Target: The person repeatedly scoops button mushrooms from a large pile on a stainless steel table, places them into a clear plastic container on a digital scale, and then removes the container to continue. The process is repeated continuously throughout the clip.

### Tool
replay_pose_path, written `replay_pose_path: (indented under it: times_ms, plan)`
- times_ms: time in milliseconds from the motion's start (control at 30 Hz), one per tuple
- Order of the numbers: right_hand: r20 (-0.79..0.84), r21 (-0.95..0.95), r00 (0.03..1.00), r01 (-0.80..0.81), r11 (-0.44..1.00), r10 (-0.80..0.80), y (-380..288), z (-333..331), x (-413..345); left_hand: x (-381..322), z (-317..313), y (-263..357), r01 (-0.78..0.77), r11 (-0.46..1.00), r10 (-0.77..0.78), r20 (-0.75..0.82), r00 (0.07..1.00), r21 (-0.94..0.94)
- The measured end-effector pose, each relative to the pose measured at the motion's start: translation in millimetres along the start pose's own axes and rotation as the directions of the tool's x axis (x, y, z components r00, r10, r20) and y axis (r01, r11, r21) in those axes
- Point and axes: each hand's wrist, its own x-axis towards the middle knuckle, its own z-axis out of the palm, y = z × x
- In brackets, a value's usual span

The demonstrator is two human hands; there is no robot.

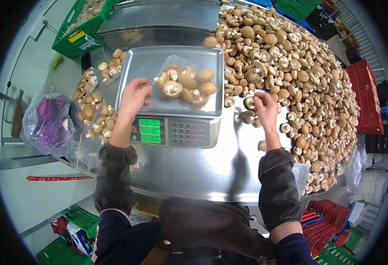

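My left hand (136,97) hovers over the left side of the metal weighing pan (137,59), fingers loosely curled and apart, holding nothing. On the pan lies a clear plastic tray (170,61) with several shiitake mushrooms (186,81), some caps up and some stems up. Over to the right, my right hand (266,107) pinches a shiitake mushroom (249,103) by its stem at the near edge of the big pile. Whether that mushroom is lifted off the steel, I cannot tell. Below the pan, the scale's green display (150,131) is lit beside its keypad (187,132).
A large heap of loose mushrooms (300,76) covers the right of the steel table (194,169). Filled trays (89,111) stand left of the scale, by a bag with purple contents (53,121). A green crate (77,43) and red crate (363,99) flank the table.
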Motion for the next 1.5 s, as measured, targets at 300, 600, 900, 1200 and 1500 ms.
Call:
replay_pose_path:
  times_ms: [300,600,900,1200,1500]
  plan:
    - [0.125,-0.191,0.773,0.634,0.749,-0.622,-136,75,70,23,9,-20,0.02,0.996,-0.013,0.079,0.997,-0.083]
    - [0.11,-0.176,0.975,0.211,0.961,-0.193,-122,152,145,15,-38,-8,0.038,0.882,-0.028,0.03,0.999,-0.47]
    - [-0.227,0.152,0.972,0.093,0.984,-0.057,-26,34,29,165,-34,47,-0.162,0.782,0.073,-0.169,0.983,-0.602]
    - [-0.267,-0.448,0.951,0.018,0.894,-0.153,30,-119,-101,154,-2,48,-0.056,0.747,0.027,-0.054,0.998,-0.662]
    - [-0.111,-0.685,0.964,-0.249,0.685,0.24,61,-193,-313,-28,-23,18,-0.031,0.866,0.043,0.013,0.999,-0.499]
